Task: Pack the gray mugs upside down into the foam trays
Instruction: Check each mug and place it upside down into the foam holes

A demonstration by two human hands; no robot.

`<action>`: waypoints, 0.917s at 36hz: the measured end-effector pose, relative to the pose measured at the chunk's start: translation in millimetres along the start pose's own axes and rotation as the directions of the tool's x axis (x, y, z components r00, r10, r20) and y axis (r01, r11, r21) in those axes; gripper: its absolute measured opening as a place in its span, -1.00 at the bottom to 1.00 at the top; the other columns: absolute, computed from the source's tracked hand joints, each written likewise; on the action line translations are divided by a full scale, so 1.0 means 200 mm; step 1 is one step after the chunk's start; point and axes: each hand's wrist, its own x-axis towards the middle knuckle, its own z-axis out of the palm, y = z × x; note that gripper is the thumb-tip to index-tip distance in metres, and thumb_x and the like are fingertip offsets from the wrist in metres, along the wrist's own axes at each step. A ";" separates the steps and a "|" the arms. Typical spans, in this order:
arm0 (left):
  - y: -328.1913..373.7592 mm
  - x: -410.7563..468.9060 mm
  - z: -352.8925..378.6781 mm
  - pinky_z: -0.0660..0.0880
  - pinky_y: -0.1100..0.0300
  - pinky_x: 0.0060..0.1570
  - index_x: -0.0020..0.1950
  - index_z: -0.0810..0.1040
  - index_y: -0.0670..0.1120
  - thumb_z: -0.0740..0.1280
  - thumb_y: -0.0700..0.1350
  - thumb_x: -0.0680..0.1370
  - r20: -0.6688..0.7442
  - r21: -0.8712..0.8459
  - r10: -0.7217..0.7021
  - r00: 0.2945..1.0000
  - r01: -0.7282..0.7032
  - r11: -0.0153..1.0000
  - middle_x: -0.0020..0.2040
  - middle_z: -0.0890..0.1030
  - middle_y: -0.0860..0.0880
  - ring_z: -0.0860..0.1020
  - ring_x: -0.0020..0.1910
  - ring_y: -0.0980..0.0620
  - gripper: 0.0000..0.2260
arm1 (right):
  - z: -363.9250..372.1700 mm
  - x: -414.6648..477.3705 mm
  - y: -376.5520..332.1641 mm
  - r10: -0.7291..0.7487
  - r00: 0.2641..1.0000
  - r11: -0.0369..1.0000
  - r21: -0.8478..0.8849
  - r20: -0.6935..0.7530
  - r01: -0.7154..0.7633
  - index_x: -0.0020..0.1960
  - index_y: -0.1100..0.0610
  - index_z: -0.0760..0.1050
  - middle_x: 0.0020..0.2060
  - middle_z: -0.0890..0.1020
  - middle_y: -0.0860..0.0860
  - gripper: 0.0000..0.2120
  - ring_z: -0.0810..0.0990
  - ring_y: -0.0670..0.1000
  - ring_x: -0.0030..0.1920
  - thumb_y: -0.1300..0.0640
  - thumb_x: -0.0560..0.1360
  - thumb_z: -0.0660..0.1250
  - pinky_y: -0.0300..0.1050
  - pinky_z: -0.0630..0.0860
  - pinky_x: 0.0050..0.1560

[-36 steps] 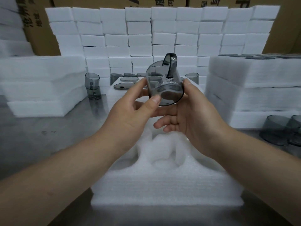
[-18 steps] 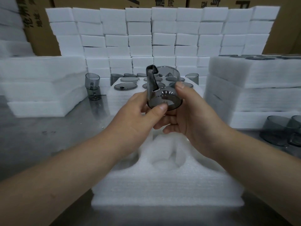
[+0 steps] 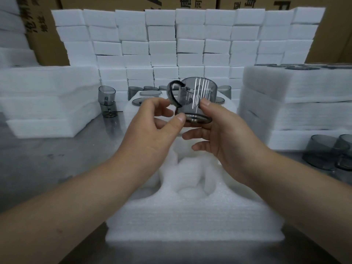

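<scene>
- Head view, edges – foam tray (image 3: 190,216) nearest the camera, its front edge just short of the bottom of the frame. At least three pockets show between the forearms, the rest hidden by them.
- Open room: a stretch of steel surface (image 3: 47,159) lies between the foam tray and the left foam stack (image 3: 47,96). The right foam stack (image 3: 295,103) stands close beside the tray.
- Gray mug (image 3: 196,100): one, held in the air above the tray's far half, handle turned left. Which end is the mouth cannot be told.
- Left hand (image 3: 152,130): thumb against the mug's lower edge, fingers curled by the handle – a light pinch.
- Right hand (image 3: 219,138): thumb on the mug's wall, fingers under its lower end, gripping it.
- Far tray (image 3: 133,109): beyond the hands, at least three round gray bases showing on top.
- Stacked mugs (image 3: 107,101): two, one on the other, on the surface by the left foam stack.
- Edge mugs (image 3: 327,153): at least two, cut by the right frame edge.
- Room: wall of foam blocks (image 3: 190,44) at the back, nine columns across; cardboard boxes (image 3: 104,2) behind it.
</scene>
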 end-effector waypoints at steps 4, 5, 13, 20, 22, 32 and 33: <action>0.00 0.00 -0.01 0.44 0.30 -0.27 -0.21 0.40 0.07 0.28 0.10 0.35 -0.080 -0.005 0.032 0.996 -0.032 0.999 -0.29 0.52 0.21 0.49 -0.28 0.19 -0.85 | 0.00 0.00 0.01 0.001 0.999 1.000 -0.018 -0.047 -0.002 0.11 0.12 0.52 -0.04 0.62 0.10 -0.73 0.59 -0.06 -0.29 -0.01 0.51 0.25 -0.20 0.45 -0.35; 0.00 -0.01 -0.01 0.43 0.29 -0.30 -0.24 0.40 0.05 0.29 0.09 0.36 -0.080 -0.008 0.046 0.996 -0.047 0.999 -0.34 0.50 0.18 0.46 -0.32 0.18 -0.85 | 0.00 0.00 0.01 -0.002 0.999 1.000 -0.022 -0.053 0.001 0.06 0.10 0.52 -0.05 0.62 0.09 -0.78 0.59 -0.05 -0.28 0.00 0.50 0.26 -0.19 0.46 -0.34; -0.01 0.00 -0.01 0.40 0.30 -0.36 -0.35 0.43 0.14 0.33 0.07 0.36 -0.104 -0.033 0.060 0.993 -0.064 0.997 -0.40 0.47 0.15 0.42 -0.38 0.18 -0.88 | 0.00 0.00 0.01 -0.026 0.997 0.999 -0.021 -0.075 0.024 0.05 0.07 0.52 -0.10 0.60 0.01 -0.81 0.59 -0.06 -0.25 0.02 0.50 0.27 -0.20 0.47 -0.32; 0.01 0.00 -0.01 0.44 0.26 -0.17 0.02 0.32 0.22 0.38 0.05 0.38 -0.114 -0.052 0.027 0.993 -0.034 0.998 -0.01 0.51 0.14 0.52 -0.27 0.21 -0.69 | 0.00 0.01 0.02 -0.020 0.995 1.000 -0.014 -0.093 0.019 0.26 0.11 0.44 0.02 0.61 -0.01 -0.62 0.59 -0.06 -0.22 0.05 0.47 0.30 -0.22 0.46 -0.32; 0.01 0.00 0.00 0.40 0.27 -0.19 0.10 0.29 0.29 0.42 -0.01 0.44 -0.070 -0.056 0.025 0.997 -0.029 0.998 0.08 0.50 0.13 0.51 -0.29 0.27 -0.61 | 0.00 0.01 0.02 -0.016 0.995 1.000 -0.019 -0.094 0.015 0.32 0.13 0.39 0.01 0.62 -0.01 -0.55 0.60 -0.06 -0.20 0.05 0.46 0.31 -0.22 0.46 -0.33; 0.01 0.00 0.00 0.39 0.28 -0.24 0.09 0.38 0.25 0.39 -0.16 0.49 0.039 -0.053 0.020 0.999 -0.018 0.998 0.02 0.52 0.17 0.54 -0.18 0.18 -0.65 | -0.01 0.01 0.02 0.001 0.998 1.000 0.011 -0.060 -0.001 0.26 0.15 0.42 -0.03 0.63 0.05 -0.61 0.59 -0.03 -0.19 0.12 0.45 0.30 -0.22 0.45 -0.34; 0.01 0.00 0.01 0.39 0.25 -0.21 0.13 0.37 0.22 0.39 -0.16 0.49 0.042 -0.052 0.013 0.999 -0.011 0.999 0.03 0.52 0.16 0.54 -0.17 0.17 -0.63 | -0.01 0.01 0.01 0.006 0.999 1.000 0.026 -0.054 -0.005 0.23 0.14 0.44 -0.05 0.63 0.06 -0.66 0.59 -0.03 -0.21 0.11 0.47 0.27 -0.21 0.45 -0.34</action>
